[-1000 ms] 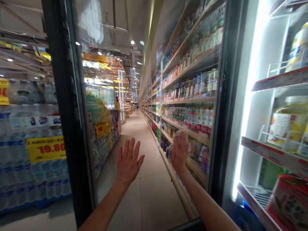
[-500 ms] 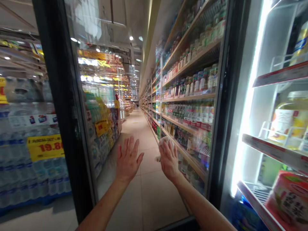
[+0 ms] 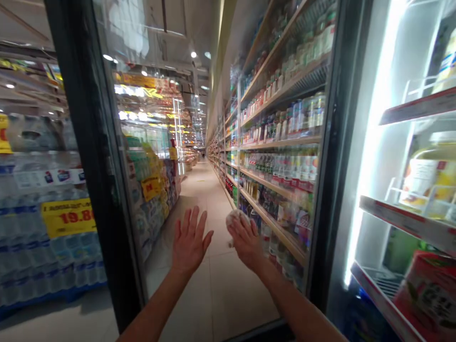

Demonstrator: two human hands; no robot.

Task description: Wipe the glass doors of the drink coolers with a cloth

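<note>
An open fridge door of glass (image 3: 213,118) in a black frame (image 3: 89,190) stands right in front of me. My left hand (image 3: 190,240) lies flat on the pane, fingers spread and pointing up, holding nothing. My right hand (image 3: 246,242) presses a small whitish cloth (image 3: 233,217) against the glass a little to the right of the left hand; the cloth shows above the fingers. Through the pane I see a long shop aisle.
At the right is the lit fridge interior with wire shelves (image 3: 402,218), a yellow juice bottle (image 3: 427,175) and a red carton (image 3: 423,289). Shelves of bottles (image 3: 285,166) line the aisle's right side. Stacked water packs with a yellow price sign (image 3: 67,216) stand at the left.
My right hand with the cloth has slid left and slightly down across the glass, ending close to my left hand. The left hand has stayed flat in place.
</note>
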